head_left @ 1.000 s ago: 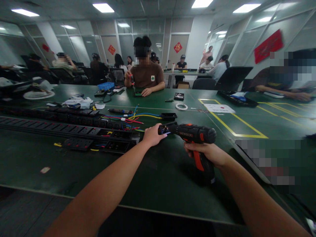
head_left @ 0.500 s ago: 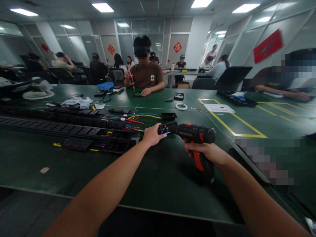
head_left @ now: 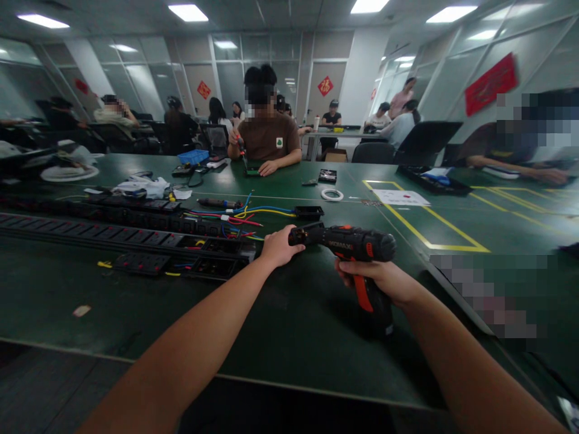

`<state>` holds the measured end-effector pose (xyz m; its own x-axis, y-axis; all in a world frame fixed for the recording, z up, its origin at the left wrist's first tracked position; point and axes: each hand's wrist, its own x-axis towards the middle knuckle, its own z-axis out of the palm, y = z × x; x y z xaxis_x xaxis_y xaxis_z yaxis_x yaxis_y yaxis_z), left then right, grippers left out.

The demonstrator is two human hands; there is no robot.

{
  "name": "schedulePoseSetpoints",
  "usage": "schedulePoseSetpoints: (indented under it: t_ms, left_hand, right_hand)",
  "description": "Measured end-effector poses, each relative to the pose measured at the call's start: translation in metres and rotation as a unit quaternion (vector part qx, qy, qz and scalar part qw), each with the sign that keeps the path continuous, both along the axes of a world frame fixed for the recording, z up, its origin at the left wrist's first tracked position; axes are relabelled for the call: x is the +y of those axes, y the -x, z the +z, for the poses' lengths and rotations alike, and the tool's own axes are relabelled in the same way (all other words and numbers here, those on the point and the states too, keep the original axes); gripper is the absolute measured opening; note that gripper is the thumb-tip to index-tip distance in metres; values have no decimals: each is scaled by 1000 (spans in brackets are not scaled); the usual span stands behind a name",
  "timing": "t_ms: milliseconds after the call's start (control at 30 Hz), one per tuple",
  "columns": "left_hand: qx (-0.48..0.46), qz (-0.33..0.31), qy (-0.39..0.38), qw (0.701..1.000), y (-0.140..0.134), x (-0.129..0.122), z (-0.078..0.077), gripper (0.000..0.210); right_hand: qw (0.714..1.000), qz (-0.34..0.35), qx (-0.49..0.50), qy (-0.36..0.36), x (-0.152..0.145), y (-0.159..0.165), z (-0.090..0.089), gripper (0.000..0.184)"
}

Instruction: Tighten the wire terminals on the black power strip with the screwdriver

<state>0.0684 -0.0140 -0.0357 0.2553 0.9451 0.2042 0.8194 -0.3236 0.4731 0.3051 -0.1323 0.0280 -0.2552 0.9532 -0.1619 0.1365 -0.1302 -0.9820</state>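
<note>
My right hand (head_left: 375, 276) is wrapped round the grip of a black and orange cordless drill (head_left: 359, 242). The drill points left, its nose at a small black plastic housing (head_left: 298, 235) with metal parts inside. Closed on that housing from its left side is my left hand (head_left: 279, 246); its fingertips are partly hidden behind the part. Whether the bit touches a screw is too small to tell. Just beyond lies a similar black box (head_left: 309, 212) with blue, yellow and red wires (head_left: 266, 210) running from it.
Long black power strips (head_left: 113, 232) stretch across the left of the green table (head_left: 280, 337). A tape roll (head_left: 332, 194) and a paper sheet (head_left: 401, 198) lie farther back. Opposite sits a co-worker (head_left: 271, 135) holding a red screwdriver (head_left: 241, 144). Yellow tape (head_left: 452, 247) marks the right.
My hands and the drill have hardly moved. The bluish glint at the small housing has gone. In the far background, a standing person has shifted to the right.
</note>
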Motion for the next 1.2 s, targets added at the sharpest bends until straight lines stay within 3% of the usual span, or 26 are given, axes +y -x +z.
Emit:
schedulePoseSetpoints:
  t_ms: [1200]
  left_hand:
    - [6,5,-7,1000,-2,1,-3,61]
  right_hand:
    - [1000,-3,0,11,-2,0,3,40]
